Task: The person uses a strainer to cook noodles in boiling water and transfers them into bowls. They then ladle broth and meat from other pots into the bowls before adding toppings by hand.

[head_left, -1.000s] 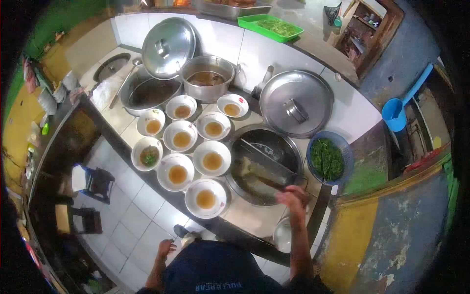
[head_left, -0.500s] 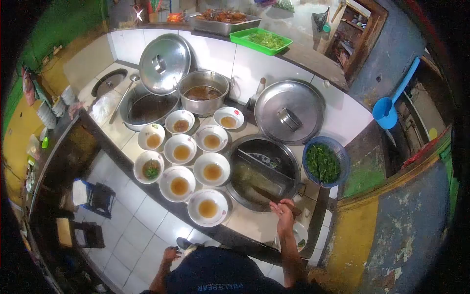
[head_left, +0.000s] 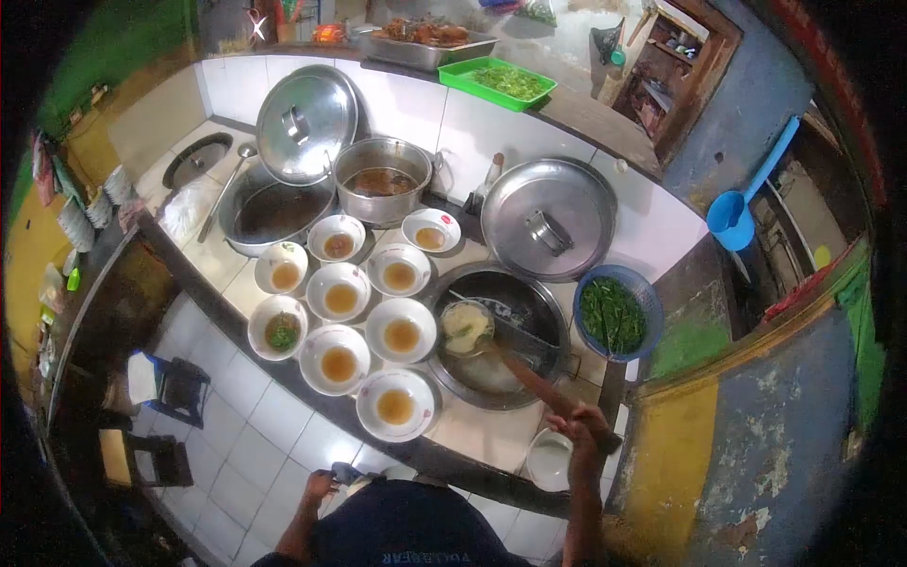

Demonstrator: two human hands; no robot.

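My right hand (head_left: 584,430) is wrapped round the long wooden handle of a strainer (head_left: 529,373). In its basket sits a pale clump, apparently noodles (head_left: 466,326), above the left side of a large divided pot (head_left: 543,392) of cloudy liquid. Below my right wrist, a white bowl (head_left: 550,463) stands at the counter's edge. My left hand (head_left: 321,484) hangs low in front of the counter, its fingers loosely bent, and nothing shows in it. Left of the pot, several white bowls (head_left: 401,333) hold brown liquid; one bowl (head_left: 281,331) also has chopped greens.
A blue basket of leafy greens (head_left: 616,312) stands right of the pot. Behind are a large lid (head_left: 548,194), a pot of dark broth (head_left: 381,184) and another pot (head_left: 274,210). A green tray (head_left: 496,83) rests on the ledge. Stools (head_left: 170,387) stand on the floor at left.
The strainer has risen out of the liquid with the pale clump in its basket. My right hand has moved slightly right and down with the handle. The view has shifted slightly.
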